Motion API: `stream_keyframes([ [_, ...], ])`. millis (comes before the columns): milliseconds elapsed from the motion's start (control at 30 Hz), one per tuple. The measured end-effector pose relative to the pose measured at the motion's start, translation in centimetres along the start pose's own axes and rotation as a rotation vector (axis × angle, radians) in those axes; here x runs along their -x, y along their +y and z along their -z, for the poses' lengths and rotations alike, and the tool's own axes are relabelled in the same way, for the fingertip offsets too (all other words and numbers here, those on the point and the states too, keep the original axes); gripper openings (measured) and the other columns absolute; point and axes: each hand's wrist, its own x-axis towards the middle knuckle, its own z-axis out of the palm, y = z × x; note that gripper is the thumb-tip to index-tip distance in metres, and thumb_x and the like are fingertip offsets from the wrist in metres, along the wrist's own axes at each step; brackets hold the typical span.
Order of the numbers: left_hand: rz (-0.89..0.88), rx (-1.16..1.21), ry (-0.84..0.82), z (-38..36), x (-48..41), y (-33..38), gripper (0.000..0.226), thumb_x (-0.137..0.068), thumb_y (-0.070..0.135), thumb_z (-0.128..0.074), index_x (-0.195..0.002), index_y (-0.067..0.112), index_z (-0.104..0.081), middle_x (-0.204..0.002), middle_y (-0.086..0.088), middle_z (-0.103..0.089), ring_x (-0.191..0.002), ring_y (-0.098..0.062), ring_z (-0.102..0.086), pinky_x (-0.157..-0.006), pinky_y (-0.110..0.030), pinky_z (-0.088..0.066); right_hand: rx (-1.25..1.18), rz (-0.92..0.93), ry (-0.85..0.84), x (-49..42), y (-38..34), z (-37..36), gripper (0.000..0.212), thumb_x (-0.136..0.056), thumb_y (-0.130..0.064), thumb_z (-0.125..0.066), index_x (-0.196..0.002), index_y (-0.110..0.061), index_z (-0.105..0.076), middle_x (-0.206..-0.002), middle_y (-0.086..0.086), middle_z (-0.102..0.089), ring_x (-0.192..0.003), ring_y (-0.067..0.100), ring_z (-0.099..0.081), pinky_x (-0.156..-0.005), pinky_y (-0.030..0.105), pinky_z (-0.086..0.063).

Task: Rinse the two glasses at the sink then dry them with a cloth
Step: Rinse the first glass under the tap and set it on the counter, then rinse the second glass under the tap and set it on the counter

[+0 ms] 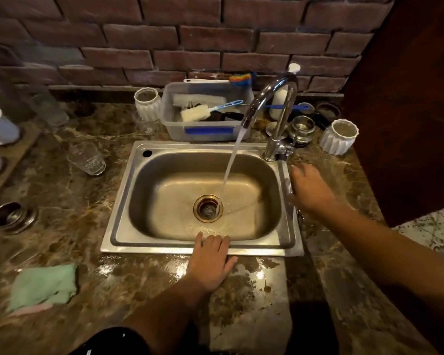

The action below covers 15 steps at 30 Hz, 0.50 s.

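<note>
Steel sink (118, 226) sits in the marble counter (69, 221) with the tap (272, 103) running straight down at the drain (207, 208). Left hand (212, 261) lies flat and open on the sink's front rim, holding nothing. Right hand (309, 189) is spread open too, on the counter just beside the sink's right edge, also empty. I count two clear glasses: one (87, 158) on the counter left of the sink, well away from both hands, and a second (145, 124) further back by the plastic tub (174, 129), a bit blurry. One green cloth (42, 286) lies crumpled at front left, well left of the left hand. Two white ribbed cups, one (148, 103) left of the tub, one (338, 136) right of the tap.
</note>
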Motion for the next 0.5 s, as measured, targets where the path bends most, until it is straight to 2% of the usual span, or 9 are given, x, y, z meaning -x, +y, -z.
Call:
stream_keyframes([
  [67,0.057,-0.013,0.001,-0.2,1.2,-1.2,0.061,-0.103,0.057,-0.020,-0.153,0.023,-0.030,-0.148,-0.003,-0.045,-0.140,-0.025,-0.038,-0.119,-0.060,-0.015,0.026,0.033,-0.100,1.2,-2.8,-0.3,0.063,-0.087,-0.032,-0.067,-0.139,-0.010,-0.040,-0.137,0.018,-0.044,-0.127,0.036,-0.044,-0.102,0.044,-0.044],
  [167,0.158,0.029,0.059,-0.9,4.0,-5.0,0.060,-0.100,0.056,-0.025,-0.147,0.025,-0.043,-0.146,-0.004,-0.053,-0.139,-0.026,-0.045,-0.115,-0.064,-0.026,0.136,0.123,-0.233,2.6,-7.4,-1.0,0.054,-0.090,-0.035,-0.062,-0.134,-0.015,-0.042,-0.131,0.015,-0.052,-0.117,0.035,-0.056,-0.092,0.045,-0.052],
  [233,0.224,0.057,0.076,-1.4,6.2,-8.3,0.058,-0.098,0.055,-0.031,-0.143,0.025,-0.051,-0.145,-0.006,-0.057,-0.138,-0.027,-0.050,-0.111,-0.064,-0.033,0.181,0.208,-0.279,3.0,-10.6,-1.5,0.055,-0.092,-0.039,-0.060,-0.138,-0.016,-0.039,-0.133,0.015,-0.052,-0.116,0.034,-0.058,-0.090,0.044,-0.053],
  [300,0.296,0.088,0.078,-1.9,8.2,-11.8,0.057,-0.096,0.055,-0.037,-0.143,0.026,-0.053,-0.149,-0.006,-0.055,-0.141,-0.028,-0.048,-0.111,-0.064,-0.032,0.184,0.303,-0.310,3.1,-14.1,-1.9,0.060,-0.093,-0.043,-0.059,-0.142,-0.018,-0.036,-0.134,0.013,-0.052,-0.117,0.032,-0.058,-0.090,0.043,-0.052],
  [400,0.399,0.114,0.097,-1.7,10.7,-16.9,0.062,-0.095,0.057,-0.039,-0.149,0.027,-0.047,-0.158,-0.002,-0.043,-0.148,-0.027,-0.036,-0.111,-0.071,-0.023,0.124,0.416,-0.320,2.8,-19.5,-1.8,0.060,-0.092,-0.044,-0.061,-0.143,-0.019,-0.040,-0.134,0.012,-0.053,-0.118,0.030,-0.057,-0.094,0.039,-0.049],
  [500,0.380,0.079,0.074,-1.5,12.6,-20.9,0.068,-0.097,0.063,-0.030,-0.155,0.029,-0.037,-0.165,0.002,-0.030,-0.152,-0.027,-0.030,-0.113,-0.073,-0.019,0.057,0.496,-0.298,2.2,-24.8,-1.6,0.066,-0.092,-0.044,-0.062,-0.148,-0.019,-0.037,-0.138,0.012,-0.052,-0.119,0.029,-0.056,-0.096,0.038,-0.048],
])
